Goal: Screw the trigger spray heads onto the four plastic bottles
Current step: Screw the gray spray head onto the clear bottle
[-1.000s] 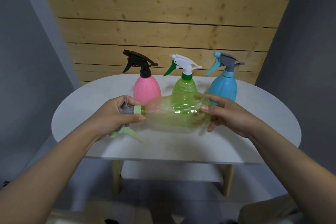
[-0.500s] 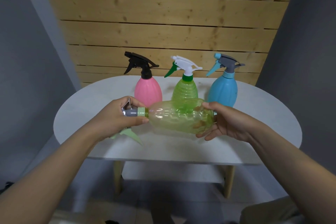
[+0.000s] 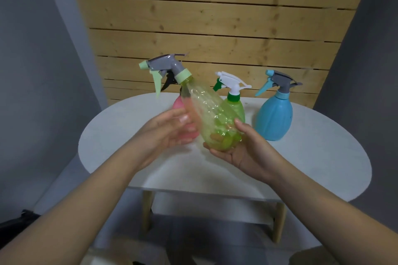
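Right hand (image 3: pixel 243 150) cradles tilted translucent yellow-green bottle (image 3: pixel 212 118), grey spray head (image 3: pixel 165 66) attached.

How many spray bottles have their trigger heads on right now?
4: the yellow-green bottle tilted in the right hand, the pink bottle partly hidden behind it, the green bottle and blue bottle standing on the table.

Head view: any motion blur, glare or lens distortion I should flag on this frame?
Head view: the left hand is smeared by motion blur, fingertips soft; the right hand is sharper. Small glints sit on the translucent yellow-green bottle, no strong glare. Wide-angle bending tilts the wooden slat wall and grey side walls inward. Light is soft, shadows faint on the white table.
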Tool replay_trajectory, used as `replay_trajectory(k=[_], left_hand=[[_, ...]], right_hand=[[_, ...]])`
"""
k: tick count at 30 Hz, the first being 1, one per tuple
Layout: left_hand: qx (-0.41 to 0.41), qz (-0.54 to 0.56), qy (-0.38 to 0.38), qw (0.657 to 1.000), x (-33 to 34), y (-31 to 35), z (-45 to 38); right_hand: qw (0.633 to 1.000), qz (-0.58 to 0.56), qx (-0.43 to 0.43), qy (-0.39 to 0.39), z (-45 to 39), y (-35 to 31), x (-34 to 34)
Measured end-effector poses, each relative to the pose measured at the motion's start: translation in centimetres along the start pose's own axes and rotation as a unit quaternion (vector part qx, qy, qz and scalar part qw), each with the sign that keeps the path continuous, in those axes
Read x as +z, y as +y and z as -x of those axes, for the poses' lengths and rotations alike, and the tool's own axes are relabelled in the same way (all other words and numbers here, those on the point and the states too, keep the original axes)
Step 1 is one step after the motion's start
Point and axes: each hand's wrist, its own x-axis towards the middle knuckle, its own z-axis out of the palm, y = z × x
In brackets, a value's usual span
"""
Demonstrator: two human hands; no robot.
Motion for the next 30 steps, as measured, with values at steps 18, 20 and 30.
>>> replay_trajectory(k=[18,20,30], left_hand=[[0.055,-0.144,0.329,0.932,-6.5,-0.3,-2.2],[0.037,-0.166,0.328,0.929,-7.8,-1.0,-3.0],[0.006,-0.268,0.302,0.915,-8.8,-3.8,-5.8]], right_hand=[[0.945,0.295,-0.026,0.138,-4.3,3.9,4.8],[0.942,0.299,-0.017,0.150,-4.5,4.0,4.9],[0.934,0.320,0.010,0.156,-5.3,4.2,4.5]])
